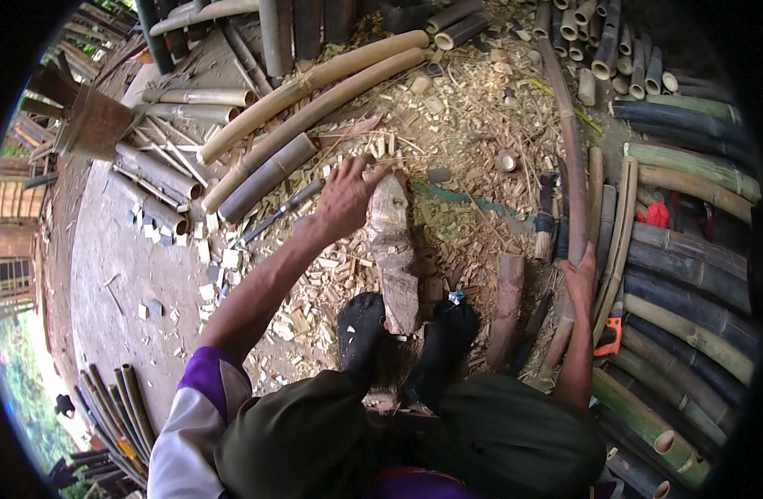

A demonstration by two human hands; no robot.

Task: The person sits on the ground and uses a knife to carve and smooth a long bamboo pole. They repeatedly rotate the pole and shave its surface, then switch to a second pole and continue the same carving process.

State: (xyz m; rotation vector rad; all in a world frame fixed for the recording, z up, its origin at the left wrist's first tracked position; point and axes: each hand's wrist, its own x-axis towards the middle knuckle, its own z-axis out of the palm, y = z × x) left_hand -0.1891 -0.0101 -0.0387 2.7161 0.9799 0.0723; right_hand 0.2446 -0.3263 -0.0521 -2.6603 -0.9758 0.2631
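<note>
A rough, hacked wooden block [395, 249] lies lengthwise on the ground between my dark-socked feet. My left hand [345, 198] is at its far end, fingers spread, with the fingertips near or against the wood. On the right, my right hand [578, 279] is wrapped round a long brown bamboo pole [569, 141], which stretches from beside my right knee to the far side. Left of the block, close to my left hand, lies a dark long-bladed tool [283, 211]. A shorter piece of reddish-brown wood [506, 303] rests between my right foot and the pole.
Wood chips [464, 200] cover the ground. Two long curved bamboo poles [315, 79] lie at the far left. Stacked bamboo [689, 249] lines the right side, with an orange saw handle [610, 336] beside it. Cut bamboo tubes [606, 50] are piled at the far right.
</note>
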